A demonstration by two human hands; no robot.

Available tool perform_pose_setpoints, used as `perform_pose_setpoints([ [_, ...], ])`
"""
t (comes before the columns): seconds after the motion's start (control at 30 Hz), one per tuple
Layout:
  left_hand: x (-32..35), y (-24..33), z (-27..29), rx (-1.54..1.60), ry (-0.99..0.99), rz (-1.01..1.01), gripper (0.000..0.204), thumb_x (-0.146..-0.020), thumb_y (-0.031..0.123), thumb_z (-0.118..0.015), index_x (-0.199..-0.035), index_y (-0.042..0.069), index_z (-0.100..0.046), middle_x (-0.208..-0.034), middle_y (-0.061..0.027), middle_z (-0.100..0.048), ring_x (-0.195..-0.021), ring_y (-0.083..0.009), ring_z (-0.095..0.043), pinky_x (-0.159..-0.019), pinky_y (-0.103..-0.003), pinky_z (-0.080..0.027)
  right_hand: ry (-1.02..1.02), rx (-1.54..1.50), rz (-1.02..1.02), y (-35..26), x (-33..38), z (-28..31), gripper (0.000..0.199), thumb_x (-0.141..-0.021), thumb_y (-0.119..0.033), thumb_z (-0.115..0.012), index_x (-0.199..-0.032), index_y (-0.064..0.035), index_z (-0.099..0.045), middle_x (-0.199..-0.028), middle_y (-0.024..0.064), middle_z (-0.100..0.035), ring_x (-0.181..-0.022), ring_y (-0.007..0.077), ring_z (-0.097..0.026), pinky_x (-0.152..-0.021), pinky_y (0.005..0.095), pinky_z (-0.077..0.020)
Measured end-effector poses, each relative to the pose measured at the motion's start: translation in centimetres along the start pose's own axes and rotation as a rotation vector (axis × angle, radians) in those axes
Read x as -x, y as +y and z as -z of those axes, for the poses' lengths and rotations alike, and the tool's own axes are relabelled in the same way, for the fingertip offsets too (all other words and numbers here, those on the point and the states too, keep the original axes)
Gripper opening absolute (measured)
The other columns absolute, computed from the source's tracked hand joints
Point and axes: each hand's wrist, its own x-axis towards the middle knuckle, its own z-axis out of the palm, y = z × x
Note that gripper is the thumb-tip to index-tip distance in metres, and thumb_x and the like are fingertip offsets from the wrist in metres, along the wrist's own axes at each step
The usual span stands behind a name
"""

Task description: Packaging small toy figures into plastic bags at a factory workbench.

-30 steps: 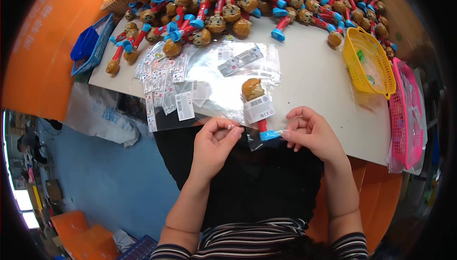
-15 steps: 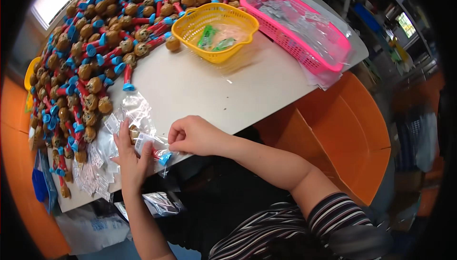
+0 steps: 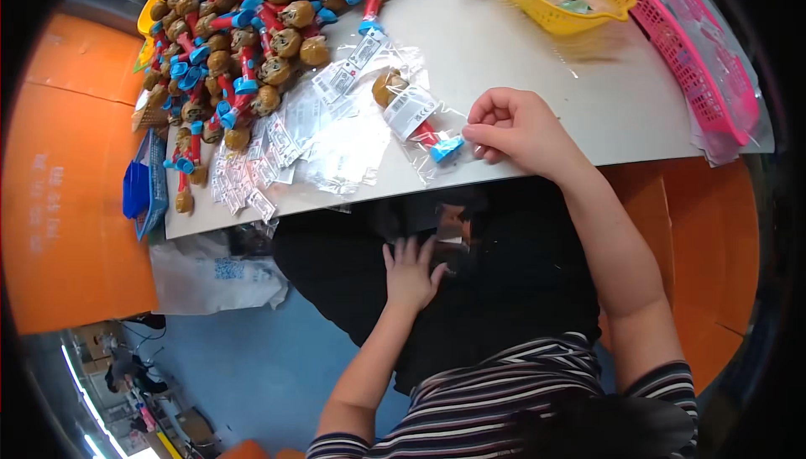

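A toy [image 3: 428,134] with a round brown head, a red stem and a blue end lies near the table's front edge. Around it is a clear plastic bag [image 3: 454,120], and a white printed label [image 3: 410,111] covers its middle. My right hand [image 3: 520,131] is closed, thumb against curled fingers, pinching the bag's edge beside the blue end. Below the table edge, my left hand [image 3: 410,276] lies open with fingers spread on the black cloth over my lap. Close to its fingertips is a shiny clear packet [image 3: 454,225], its contents unclear.
Many similar toys [image 3: 277,39] are heaped at the far left. Small printed slips [image 3: 256,161] and flat clear bags [image 3: 340,152] lie left of the bagged toy. A yellow basket [image 3: 579,20] and a pink basket [image 3: 684,60] stand at the right. Orange panels flank the table.
My left hand has left the bagged toy and dropped to my lap, fingers spread. My right hand stays at the bag's edge. The whole view has swung, showing more floor at the left.
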Motion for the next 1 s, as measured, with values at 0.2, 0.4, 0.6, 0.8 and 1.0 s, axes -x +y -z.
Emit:
perform_pose_setpoints([
  [0.2,-4.6,-0.7,-0.8,0.138,-0.626,0.274,0.064,-0.090,0.062,-0.033,-0.127,0.014,-0.056,-0.131,-0.0145,-0.054,-0.124,-0.0353,-0.047,-0.108,-0.057,-0.023,0.033,0.028,-0.035,-0.1,0.0,0.2,0.014,-0.084,-0.008,-0.066,-0.090,0.0017,-0.059,-0.074,0.0052,-0.063,-0.062,0.0086,-0.062,-0.056,0.0203,-0.0507],
  [0.4,-7.2,3.5,-9.6,0.369,-0.840,0.263,0.057,-0.093,0.055,-0.027,-0.133,0.021,-0.050,-0.136,-0.0196,-0.048,-0.130,-0.0367,-0.040,-0.106,-0.056,-0.028,0.037,-0.057,-0.042,0.6,0.7,0.1,0.014,-0.085,-0.009,-0.066,-0.091,0.0007,-0.058,-0.077,0.0038,-0.063,-0.064,0.0078,-0.062,-0.058,0.0190,-0.0507],
  [0.6,-6.0,0.7,-13.0,0.285,-0.211,0.321,0.038,-0.084,0.031,-0.055,-0.114,0.009,-0.065,-0.102,-0.0206,-0.065,-0.095,-0.0381,-0.062,-0.082,-0.042,-0.050,0.039,-0.189,0.043,0.4,0.5,1.0,0.014,-0.085,-0.008,-0.066,-0.093,0.0012,-0.059,-0.078,0.0040,-0.064,-0.066,0.0080,-0.062,-0.059,0.0191,-0.0513],
  [0.8,-6.4,-1.8,-9.7,0.430,0.052,0.463,0.024,-0.070,0.005,-0.064,-0.094,0.001,-0.069,-0.088,-0.0180,-0.067,-0.079,-0.0320,-0.066,-0.070,-0.039,-0.052,0.074,-0.167,0.073,1.1,0.4,-0.2,0.015,-0.085,-0.006,-0.066,-0.093,0.0027,-0.058,-0.079,0.0070,-0.064,-0.066,0.0102,-0.063,-0.060,0.0207,-0.0532],
  [1.0,3.0,-4.4,14.9,1.287,0.751,0.628,0.011,-0.076,0.001,-0.070,-0.084,0.006,-0.064,-0.078,-0.0016,-0.062,-0.073,-0.0093,-0.056,-0.067,-0.020,-0.044,0.112,-0.260,0.086,1.2,1.0,0.8,0.011,-0.086,-0.006,-0.065,-0.091,0.0006,-0.057,-0.080,0.0071,-0.064,-0.067,0.0121,-0.065,-0.060,0.0228,-0.0556],
])
